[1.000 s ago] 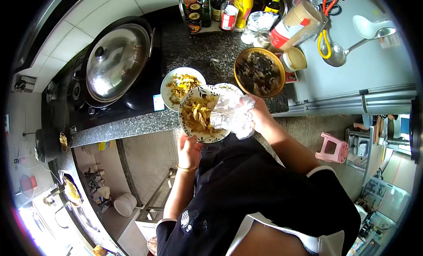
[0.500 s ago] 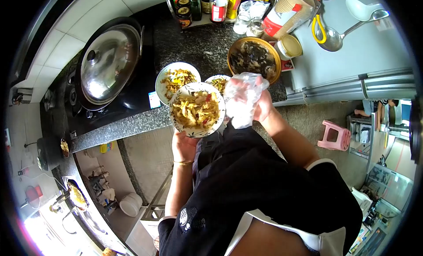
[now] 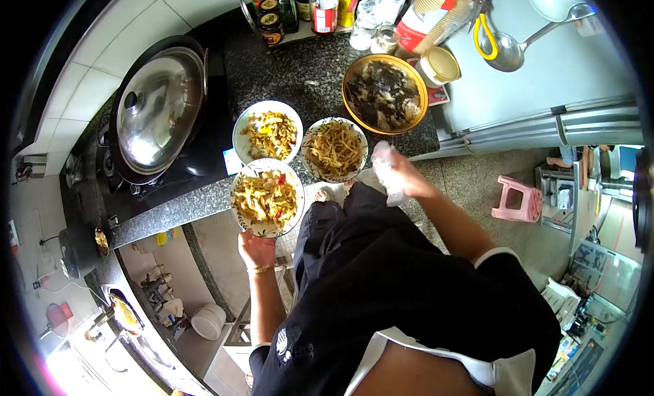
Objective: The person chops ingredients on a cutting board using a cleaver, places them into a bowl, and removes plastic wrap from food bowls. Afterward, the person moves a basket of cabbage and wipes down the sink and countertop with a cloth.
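A: What is the room like around the hands?
B: A kitchen. Pale wall tiles (image 3: 88,62) stand off past the left fingers, and a smooth, pale panel (image 3: 558,76) lies beyond the right ones.

A: And the surface?
B: A dark, speckled stone table (image 3: 306,72), ahead of both sets of fingers. Ahead and to the left of the left fingers, a round black wok (image 3: 121,147) wears a shiny domed metal lid (image 3: 163,106) with a black knob. A pink stool (image 3: 518,200) stands on the floor, well to the right of the right fingers.

A: Which bowls are there?
B: The largest is a round brown bowl (image 3: 394,131), just ahead of the right fingers, with dark, ragged pieces in it. A white bowl (image 3: 238,138) of yellow and brown bits sits beyond the held bowl. A leaf-rimmed bowl (image 3: 334,180) of thin brown strands lies between the two hands, nearer the right fingers.

A: What do the left fingers do?
B: The left hand (image 3: 257,250) grips a patterned bowl (image 3: 270,230) by its near edge. It holds glossy yellow strips with red bits, and overlaps the table's front edge from this view. I can't tell whether the table bears any of its weight.

A: And the right?
B: The right hand (image 3: 413,183) is closed on crumpled, see-through plastic (image 3: 388,170), apart from every bowl.

A: Anything smaller?
B: A thin gold-coloured bracelet (image 3: 260,269) circles the left wrist.
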The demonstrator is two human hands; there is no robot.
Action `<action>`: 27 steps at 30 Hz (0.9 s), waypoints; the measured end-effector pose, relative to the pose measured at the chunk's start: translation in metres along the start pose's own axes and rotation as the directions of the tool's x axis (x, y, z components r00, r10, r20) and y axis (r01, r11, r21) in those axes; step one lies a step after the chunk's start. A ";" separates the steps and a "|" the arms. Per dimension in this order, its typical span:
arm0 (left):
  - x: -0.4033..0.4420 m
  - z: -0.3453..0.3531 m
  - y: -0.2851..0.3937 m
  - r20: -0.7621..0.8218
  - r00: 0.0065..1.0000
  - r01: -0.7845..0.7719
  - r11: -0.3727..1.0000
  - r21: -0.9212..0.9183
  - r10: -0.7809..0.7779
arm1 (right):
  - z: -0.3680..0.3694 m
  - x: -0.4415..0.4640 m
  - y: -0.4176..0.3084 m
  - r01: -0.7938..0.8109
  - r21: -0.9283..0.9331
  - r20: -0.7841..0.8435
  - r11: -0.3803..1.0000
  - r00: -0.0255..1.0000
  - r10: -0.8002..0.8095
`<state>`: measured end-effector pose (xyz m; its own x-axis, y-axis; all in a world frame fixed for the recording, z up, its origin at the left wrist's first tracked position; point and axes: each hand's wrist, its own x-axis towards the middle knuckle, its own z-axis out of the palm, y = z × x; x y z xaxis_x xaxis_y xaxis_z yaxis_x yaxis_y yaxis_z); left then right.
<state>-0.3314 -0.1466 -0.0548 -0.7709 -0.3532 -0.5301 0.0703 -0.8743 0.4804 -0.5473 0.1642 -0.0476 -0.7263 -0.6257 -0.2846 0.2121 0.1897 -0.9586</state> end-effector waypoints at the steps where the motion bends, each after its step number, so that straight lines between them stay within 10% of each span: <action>1: -0.001 -0.003 -0.002 -0.009 1.000 0.007 1.000 -0.013 -0.007 | 0.008 0.004 0.009 -0.504 -0.060 -0.109 0.862 0.861 0.496; 13: 0.058 -0.007 -0.020 -0.005 0.994 -0.109 0.988 -0.110 0.109 | 0.055 0.036 0.081 -0.211 0.607 -0.113 0.767 0.931 0.346; 27: 0.179 0.054 -0.016 0.154 0.987 -0.044 0.998 -0.036 0.049 | 0.059 0.043 0.095 -0.179 0.655 -0.171 0.734 0.911 0.375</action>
<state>-0.5047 -0.1782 -0.1194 -0.8547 -0.3404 -0.3919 0.1273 -0.8694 0.4774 -0.5197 0.1112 -0.1510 -0.6938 -0.3699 -0.6179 0.7143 -0.2440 -0.6559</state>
